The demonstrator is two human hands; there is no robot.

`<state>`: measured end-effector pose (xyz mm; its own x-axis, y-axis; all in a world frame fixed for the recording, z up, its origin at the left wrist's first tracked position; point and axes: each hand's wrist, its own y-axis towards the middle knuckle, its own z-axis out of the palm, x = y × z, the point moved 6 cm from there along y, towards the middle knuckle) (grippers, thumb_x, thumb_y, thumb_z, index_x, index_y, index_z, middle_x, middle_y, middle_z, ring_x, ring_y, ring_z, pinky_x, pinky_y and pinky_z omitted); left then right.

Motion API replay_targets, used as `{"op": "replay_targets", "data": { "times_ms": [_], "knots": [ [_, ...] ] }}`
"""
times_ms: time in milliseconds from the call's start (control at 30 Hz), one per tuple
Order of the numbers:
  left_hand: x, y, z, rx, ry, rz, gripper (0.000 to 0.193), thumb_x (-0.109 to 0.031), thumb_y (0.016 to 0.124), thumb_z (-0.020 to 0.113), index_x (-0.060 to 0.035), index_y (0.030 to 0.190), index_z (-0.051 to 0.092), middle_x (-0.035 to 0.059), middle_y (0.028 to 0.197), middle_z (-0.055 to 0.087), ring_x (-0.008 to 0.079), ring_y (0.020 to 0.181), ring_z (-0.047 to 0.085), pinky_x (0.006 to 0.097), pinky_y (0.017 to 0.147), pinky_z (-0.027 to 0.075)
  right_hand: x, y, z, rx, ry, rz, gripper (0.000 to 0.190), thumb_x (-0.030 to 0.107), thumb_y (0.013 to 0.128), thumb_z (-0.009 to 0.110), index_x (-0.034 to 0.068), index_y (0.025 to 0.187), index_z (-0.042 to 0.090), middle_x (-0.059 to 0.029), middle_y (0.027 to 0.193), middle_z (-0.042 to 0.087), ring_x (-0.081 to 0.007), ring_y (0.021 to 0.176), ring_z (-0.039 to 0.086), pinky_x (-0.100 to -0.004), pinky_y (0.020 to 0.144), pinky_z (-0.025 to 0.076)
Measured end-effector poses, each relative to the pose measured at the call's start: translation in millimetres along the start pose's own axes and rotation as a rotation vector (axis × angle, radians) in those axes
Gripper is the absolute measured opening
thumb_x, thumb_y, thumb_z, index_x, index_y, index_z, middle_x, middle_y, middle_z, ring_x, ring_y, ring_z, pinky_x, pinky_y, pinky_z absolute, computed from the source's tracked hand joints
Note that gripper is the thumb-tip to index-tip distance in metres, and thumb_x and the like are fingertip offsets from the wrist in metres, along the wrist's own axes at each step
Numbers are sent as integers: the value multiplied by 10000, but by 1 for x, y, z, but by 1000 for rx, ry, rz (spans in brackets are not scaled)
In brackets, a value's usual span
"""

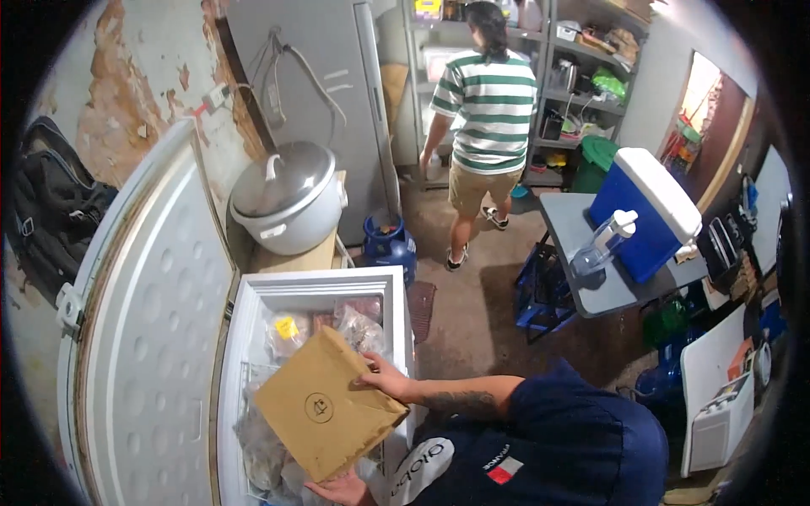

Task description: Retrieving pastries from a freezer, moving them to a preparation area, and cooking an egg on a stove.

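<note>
A flat brown cardboard box (326, 405) with a round printed mark on its top is held tilted over an open chest freezer (400, 316). My right hand (386, 381) grips its right edge, thumb on top. At the lower edge, my left hand (342, 490) supports the box from below, its fingers partly hidden. Inside the freezer are several bagged frozen packs (362, 329), one bag (286, 327) with a yellow label. The box covers the middle of the freezer. The raised freezer lid (158, 316) stands at the left.
A large lidded rice cooker (285, 209) sits beyond the freezer, above a blue gas cylinder (389, 243). Another person (487, 120) walks near metal shelves (582, 101). On the right, a grey table (563, 221) bears a blue cooler (633, 221) and a clear pitcher (598, 250).
</note>
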<state>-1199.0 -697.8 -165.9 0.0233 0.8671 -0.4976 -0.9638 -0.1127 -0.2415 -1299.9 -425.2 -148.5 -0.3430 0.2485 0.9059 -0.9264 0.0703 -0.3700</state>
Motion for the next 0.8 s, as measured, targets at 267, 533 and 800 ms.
{"op": "replay_targets", "data": {
  "times_ms": [267, 533, 800],
  "knots": [
    [56, -17, 10, -228, 325, -193, 538, -388, 871, 600, -249, 1321, 341, 49, 1374, 418, 324, 1227, 470, 559, 884, 488, -20, -65, -74, 28, 201, -65, 788, 288, 872, 698, 10, 1474, 271, -167, 1341, 509, -258, 1191, 543, -378, 993, 453],
    [71, -16, 35, -55, 453, -192, 540, -393, 895, 617, -204, 1341, 378, 64, 1314, 509, 256, 1193, 529, 487, 852, 519, -31, -139, -102, 122, 207, 75, 679, 259, 880, 681, 24, 1424, 349, -89, 1294, 555, -180, 1157, 563, -350, 980, 466],
    [105, -4, 68, 430, 424, -660, 774, -675, 891, 509, -103, 1407, 443, 53, 1358, 564, 251, 1242, 524, 410, 1011, 404, -9, -203, -171, 1, 368, 266, 719, 272, 851, 662, 15, 1443, 343, -147, 1337, 538, -241, 1195, 563, -389, 1034, 448]
  ]
}}
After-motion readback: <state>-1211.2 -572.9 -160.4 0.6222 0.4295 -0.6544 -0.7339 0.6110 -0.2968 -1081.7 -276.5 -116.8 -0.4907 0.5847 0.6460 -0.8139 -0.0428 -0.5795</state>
